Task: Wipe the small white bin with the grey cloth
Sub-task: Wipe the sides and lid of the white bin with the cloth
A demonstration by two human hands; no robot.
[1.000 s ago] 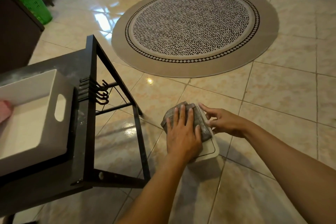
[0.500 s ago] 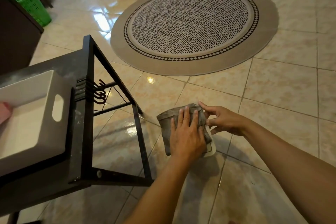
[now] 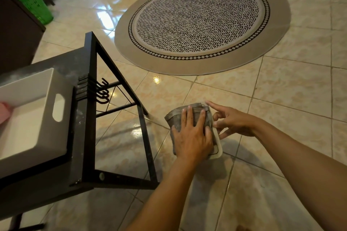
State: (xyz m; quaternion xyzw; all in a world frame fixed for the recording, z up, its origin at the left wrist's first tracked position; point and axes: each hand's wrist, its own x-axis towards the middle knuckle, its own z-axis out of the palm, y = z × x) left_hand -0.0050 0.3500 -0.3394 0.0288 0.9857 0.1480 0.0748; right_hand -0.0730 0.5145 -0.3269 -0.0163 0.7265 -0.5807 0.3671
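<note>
The small white bin [image 3: 218,147] is held above the tiled floor, and only its right edge and lower corner show. A grey cloth [image 3: 175,118] is draped over its top and left side. My left hand [image 3: 191,137] lies flat on the cloth and presses it against the bin, fingers pointing away from me. My right hand [image 3: 233,122] steadies the bin from the right, with fingers spread and the index finger stretched along the far rim. The rest of the bin is hidden under the cloth and my left hand.
A black metal-framed table [image 3: 88,110] stands at left with hooks [image 3: 102,92] on its side. It carries a large white handled bin [image 3: 47,110] with something pink [image 3: 4,112] inside. A round patterned rug [image 3: 201,22] lies ahead. A green basket [image 3: 32,3] and a dark cabinet [image 3: 16,32] are far left.
My left hand and the cloth have slid left and down over the bin, so less white shows. My right fingers have spread, and the index finger now reaches out.
</note>
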